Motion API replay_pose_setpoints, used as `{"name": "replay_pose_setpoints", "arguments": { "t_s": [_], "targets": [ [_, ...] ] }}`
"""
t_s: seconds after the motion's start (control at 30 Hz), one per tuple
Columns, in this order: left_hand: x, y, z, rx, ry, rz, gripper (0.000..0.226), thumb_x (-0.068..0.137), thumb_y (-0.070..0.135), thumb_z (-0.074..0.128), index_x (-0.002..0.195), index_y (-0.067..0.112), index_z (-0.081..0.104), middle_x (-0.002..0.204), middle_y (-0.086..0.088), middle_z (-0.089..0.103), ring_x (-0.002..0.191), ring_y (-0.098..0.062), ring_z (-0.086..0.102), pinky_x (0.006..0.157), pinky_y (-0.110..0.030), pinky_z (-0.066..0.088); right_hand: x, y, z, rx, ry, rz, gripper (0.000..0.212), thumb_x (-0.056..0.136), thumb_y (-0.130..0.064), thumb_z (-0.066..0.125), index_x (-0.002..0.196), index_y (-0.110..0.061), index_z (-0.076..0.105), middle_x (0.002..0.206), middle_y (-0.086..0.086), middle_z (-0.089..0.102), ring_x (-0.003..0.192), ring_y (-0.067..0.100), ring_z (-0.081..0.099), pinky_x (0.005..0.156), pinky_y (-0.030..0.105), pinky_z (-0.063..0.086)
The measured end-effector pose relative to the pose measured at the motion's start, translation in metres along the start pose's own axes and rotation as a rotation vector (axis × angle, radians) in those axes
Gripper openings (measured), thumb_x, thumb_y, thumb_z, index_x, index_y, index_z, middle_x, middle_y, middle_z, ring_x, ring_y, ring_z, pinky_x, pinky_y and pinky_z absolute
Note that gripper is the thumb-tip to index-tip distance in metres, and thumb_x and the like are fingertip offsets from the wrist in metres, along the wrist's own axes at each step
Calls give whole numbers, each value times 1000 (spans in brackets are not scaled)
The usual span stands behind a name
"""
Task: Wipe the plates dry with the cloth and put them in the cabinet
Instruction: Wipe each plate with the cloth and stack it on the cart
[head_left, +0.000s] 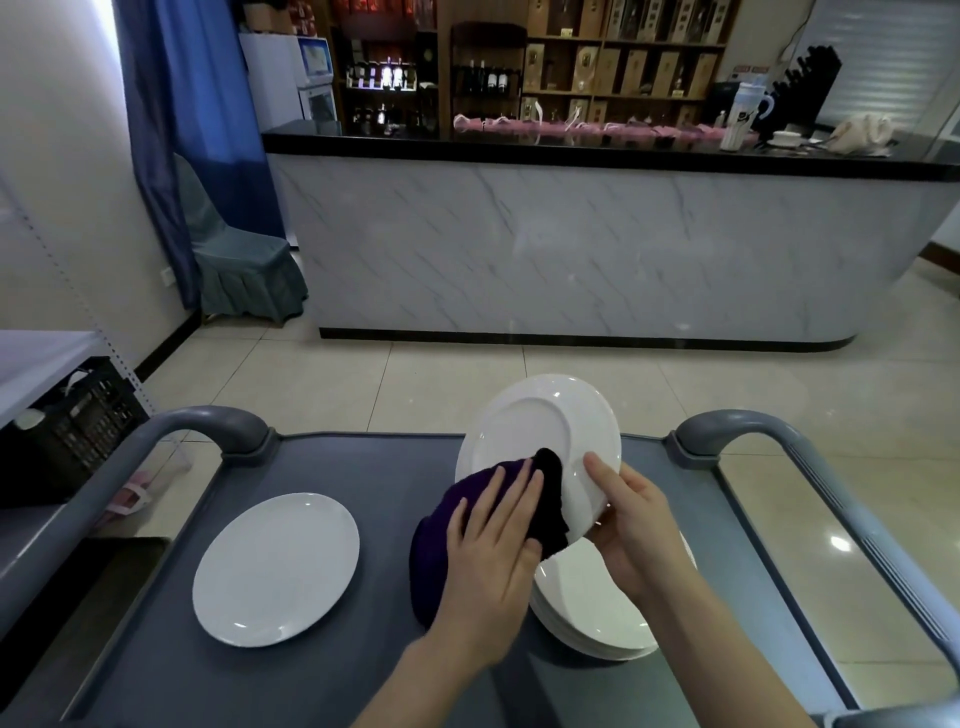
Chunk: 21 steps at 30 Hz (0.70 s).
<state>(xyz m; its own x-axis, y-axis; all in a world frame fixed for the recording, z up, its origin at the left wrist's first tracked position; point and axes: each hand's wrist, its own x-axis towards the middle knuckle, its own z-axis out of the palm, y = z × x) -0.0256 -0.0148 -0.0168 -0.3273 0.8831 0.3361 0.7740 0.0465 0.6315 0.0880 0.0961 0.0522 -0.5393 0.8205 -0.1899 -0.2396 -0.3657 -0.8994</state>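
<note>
Presently, head view, the only one on hand. Held plate (540, 431) stands tilted, nearly on edge, above the right half of the trolley top (363, 467). Its upper rim leans toward the far edge. Its lower rim hangs just over the stack of plates (592, 613), which sits by the right edge toward the near side. The face turned to the camera shows a raised ring, so this is likely the underside. The plate looks round or nearly so, with no marked long axis; the tilt runs from the low near rim to the high far rim.

Right hand (634, 525) grips the lower right rim, thumb laid on the near face, other fingers curled behind and out of sight. Left hand (493, 551) lies flat, fingers straight and close together, pressing the dark purple cloth (441, 530) against the lower left of the plate. The cloth is bunched under the palm. One dark fold hangs over the lower rim, between the two hands.

Key relation: the plate is directly ahead of both hands and touches both. The left hand works the face and the right hand acts as the clamp. Judgement: wiping is under way. The next stroke would carry the cloth up the tilt toward the uncovered upper rim, with the right hand turning the plate to feed it.

Single plate (275, 569) lies flat on the left half, well apart from the hands; cannot tell whether it has been wiped. No cabinet identified. Bar counter (571, 244) stands beyond the far edge.
</note>
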Motion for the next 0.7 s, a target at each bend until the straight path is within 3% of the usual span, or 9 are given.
{"name": "replay_pose_setpoints", "arguments": {
  "t_s": [0.17, 0.33, 0.53, 0.7],
  "targets": [
    [38, 7, -9, 73, -34, 12, 56, 95, 39, 9, 147, 53, -4, 155, 37, -9, 145, 11, -8, 122, -40, 1, -9, 10, 6, -38, -35, 16, 25, 98, -24, 57, 102, -13, 79, 106, 16, 75, 90, 27, 74, 65, 32, 59],
    [59, -5, -13, -14, -120, 63, 56, 96, 41, 13, 149, 58, 0, 157, 36, -6, 146, 8, -10, 118, -43, -8, -17, 12, -3, -69, -22, 39, 22, 90, -26, 65, 97, -10, 79, 101, 17, 75, 83, 25, 73, 63, 33, 58],
    [58, -41, -16, -203, -52, -123, 53, 105, 24, 33, 149, 49, 18, 159, 23, 19, 145, 1, 18, 122, -39, 20, -23, 16, -13, -136, -25, 39, 27, 75, -31, 71, 89, -9, 80, 92, 17, 76, 75, 23, 70, 60, 35, 56],
    [22, -51, -13, -329, 34, -161, 55, 102, 23, 34, 154, 35, 23, 160, 22, 20, 147, 1, 19, 123, -36, 19, -17, 10, -13, -58, -6, 18, 22, 75, -27, 73, 85, -10, 80, 89, 13, 75, 72, 20, 69, 58, 31, 56]
  ]
}}
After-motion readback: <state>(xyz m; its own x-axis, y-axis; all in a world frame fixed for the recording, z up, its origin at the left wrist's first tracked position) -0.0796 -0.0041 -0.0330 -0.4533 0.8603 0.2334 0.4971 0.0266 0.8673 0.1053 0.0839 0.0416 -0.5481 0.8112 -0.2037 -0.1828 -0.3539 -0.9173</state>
